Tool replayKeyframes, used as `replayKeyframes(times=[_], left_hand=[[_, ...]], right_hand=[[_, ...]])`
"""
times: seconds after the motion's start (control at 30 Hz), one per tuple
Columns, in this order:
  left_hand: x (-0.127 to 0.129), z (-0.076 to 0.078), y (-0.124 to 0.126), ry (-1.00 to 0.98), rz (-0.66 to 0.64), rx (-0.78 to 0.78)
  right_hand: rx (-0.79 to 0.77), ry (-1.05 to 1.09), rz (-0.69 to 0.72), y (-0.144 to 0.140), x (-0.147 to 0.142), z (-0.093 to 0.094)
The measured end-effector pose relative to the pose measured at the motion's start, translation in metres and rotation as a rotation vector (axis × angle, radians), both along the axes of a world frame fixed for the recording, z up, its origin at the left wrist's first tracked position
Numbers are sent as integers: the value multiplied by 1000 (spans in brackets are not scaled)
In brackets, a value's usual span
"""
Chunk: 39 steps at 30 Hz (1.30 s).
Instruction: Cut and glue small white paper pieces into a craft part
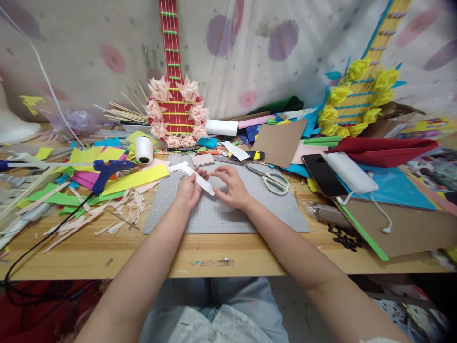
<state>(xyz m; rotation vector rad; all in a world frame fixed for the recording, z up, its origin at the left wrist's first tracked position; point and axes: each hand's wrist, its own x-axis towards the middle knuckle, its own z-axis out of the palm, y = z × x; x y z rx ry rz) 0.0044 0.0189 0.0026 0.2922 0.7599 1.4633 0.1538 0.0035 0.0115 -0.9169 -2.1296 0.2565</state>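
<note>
A white paper strip (194, 177) is pinched by the left hand (189, 190), with fingers curled around its near end. The right hand (232, 188) is laid just right of the strip, fingers loosely spread, fingertips resting on the grey cutting mat (221, 214); contact with the strip cannot be told. The strip is held over the mat's far middle. Scissors (273, 181) are placed at the mat's far right corner. A blue glue gun (107, 171) is set to the left, beside yellow paper (137, 178). A phone (321, 174) is found further right.
</note>
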Motion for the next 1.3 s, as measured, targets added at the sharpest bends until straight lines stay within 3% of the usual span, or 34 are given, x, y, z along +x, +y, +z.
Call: replayKeyframes(times=[0.1,0.2,0.27,0.37,0.53,0.77,0.87,1.03,1.1,1.3], left_hand=[[-1,2,-2,-47,-84,30],[1,3,-5,-51,-154,43],[2,4,-7,-32,-183,48],[2,3,-7,-39,-219,65],[0,2,-6,-9,-216,88],[1,0,-7,88,-161,93],[0,-1,-6,54,-152,63],[-3,2,-5,-103,-187,-27],[-3,3,-5,-138,-221,-63],[-2,1,-5,-126,-321,-105]], right_hand=[[-380,306,-59,10,0,-6],[-777,473,27,17,-2,-14],[-905,496,109,17,-5,-16],[-984,481,161,14,-7,-17],[-1089,515,127,13,-6,-15],[-1131,483,139,8,-4,-6],[-1026,461,183,10,1,-6],[-349,273,28,16,13,-10],[-183,143,36,15,14,-9],[-61,9,120,10,3,-8]])
